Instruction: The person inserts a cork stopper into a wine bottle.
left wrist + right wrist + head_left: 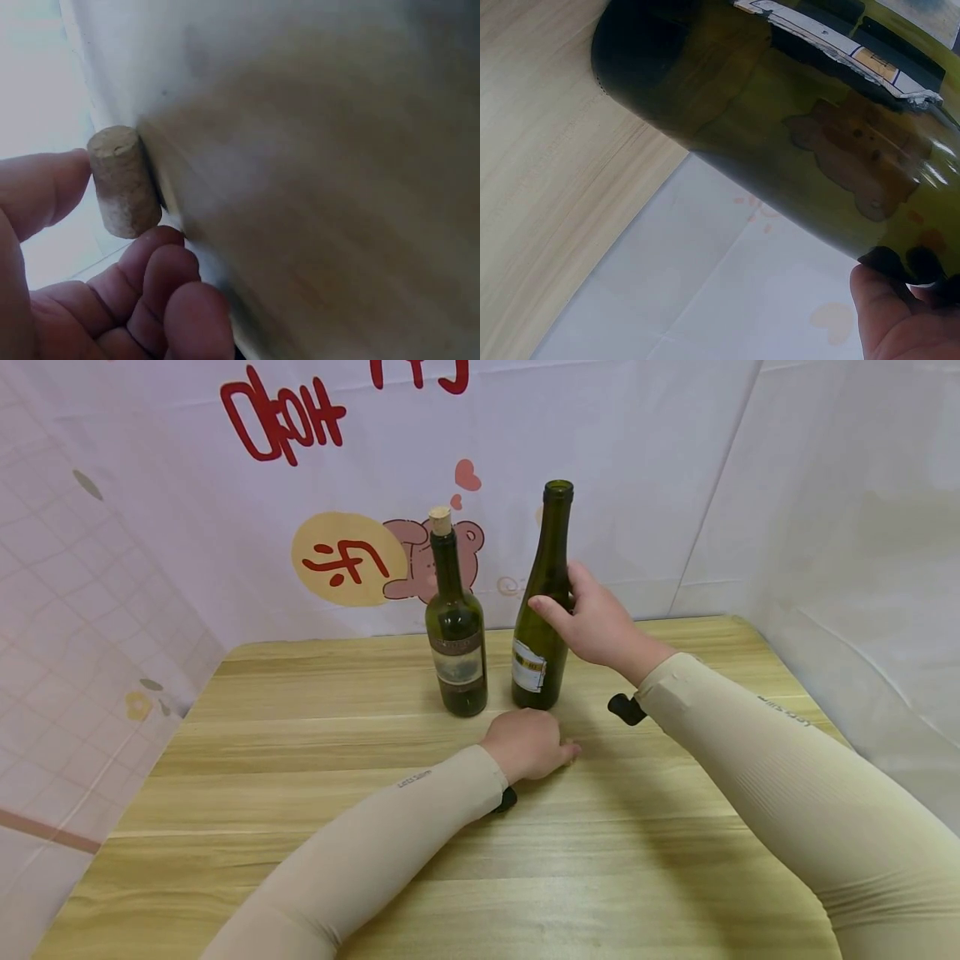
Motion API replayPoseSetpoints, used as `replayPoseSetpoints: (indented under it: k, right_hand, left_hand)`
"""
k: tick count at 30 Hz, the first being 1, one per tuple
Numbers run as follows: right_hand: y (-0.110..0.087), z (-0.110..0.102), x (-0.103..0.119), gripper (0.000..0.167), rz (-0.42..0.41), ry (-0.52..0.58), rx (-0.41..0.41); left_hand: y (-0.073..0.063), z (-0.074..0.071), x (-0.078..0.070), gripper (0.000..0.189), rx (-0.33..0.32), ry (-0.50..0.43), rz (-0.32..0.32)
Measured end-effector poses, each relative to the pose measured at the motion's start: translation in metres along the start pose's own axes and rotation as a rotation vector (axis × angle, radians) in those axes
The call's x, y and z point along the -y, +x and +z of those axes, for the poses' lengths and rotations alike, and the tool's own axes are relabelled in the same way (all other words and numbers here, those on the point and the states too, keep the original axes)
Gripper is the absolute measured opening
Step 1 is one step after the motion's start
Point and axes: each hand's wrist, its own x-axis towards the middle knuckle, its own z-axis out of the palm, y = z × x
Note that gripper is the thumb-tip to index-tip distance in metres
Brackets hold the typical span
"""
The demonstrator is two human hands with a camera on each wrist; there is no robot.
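While hands (602, 625) (527, 743) hold bottle (542, 628) and cork (125, 181), wood-grained table (315, 718), printed backdrop (637, 468).

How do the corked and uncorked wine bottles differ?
The corked wine bottle has distinct shoulders; the uncorked wine bottle slopes into its neck. The corked one stands unheld; the right hand grips the uncorked one. The corked one's label is dark-banded; the uncorked one's label is ragged, mostly white. Both are green glass.

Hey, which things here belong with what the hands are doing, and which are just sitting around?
Likely part of the job:
uncorked green bottle, gripped by the right hand
loose cork, pinched by the left hand

Apparently just there:
corked wine bottle, held by neither hand
wooden table
bear-printed backdrop
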Motion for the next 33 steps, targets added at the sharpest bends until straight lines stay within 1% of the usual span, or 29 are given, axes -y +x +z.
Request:
replayPoseSetpoints:
  k: [9,19,27,33]
  right_hand:
    - [0.0003,0.0005,0.0000,0.060,-0.006,0.006,0.000]
    - [-0.0002,0.0003,-0.0001,0.059,0.007,0.005,0.000]
    - [-0.0004,-0.0006,-0.0009,0.059,0.018,0.012,0.005]
    - [0.0000,-0.0003,0.0003,0.060,0.010,0.007,0.006]
  left_hand:
    - [0.0044,0.0027,0.0011,0.050,0.004,-0.008,0.001]
    - [0.0025,0.0006,0.0023,0.046,0.024,-0.042,-0.005]
    - [0.0002,-0.0020,0.0040,0.042,0.009,-0.081,-0.008]
    - [-0.0015,-0.0040,0.0042,0.038,0.003,-0.083,0.002]
